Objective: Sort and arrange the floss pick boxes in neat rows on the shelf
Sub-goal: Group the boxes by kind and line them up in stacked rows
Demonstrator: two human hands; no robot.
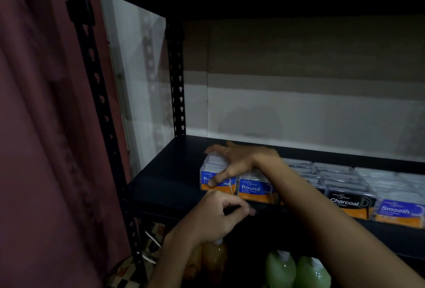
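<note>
Clear floss pick boxes stand in rows on the black shelf [165,186]. From left to right the front labels read Round [207,184], Round [251,190], Charcoal [345,202] and Smooth [395,210]. My right hand [239,163] reaches across to the leftmost Round row and grips it, thumb on the front label and fingers spread over the top towards the back box. My left hand [218,214] is curled at the shelf's front edge below that row, with nothing visible in it.
Bare shelf lies left of and behind the rows. A black perforated upright [177,80] stands at the back left corner, and a dark red curtain [46,126] hangs on the left. Below the shelf are an orange bottle [213,258] and green bottles [280,269].
</note>
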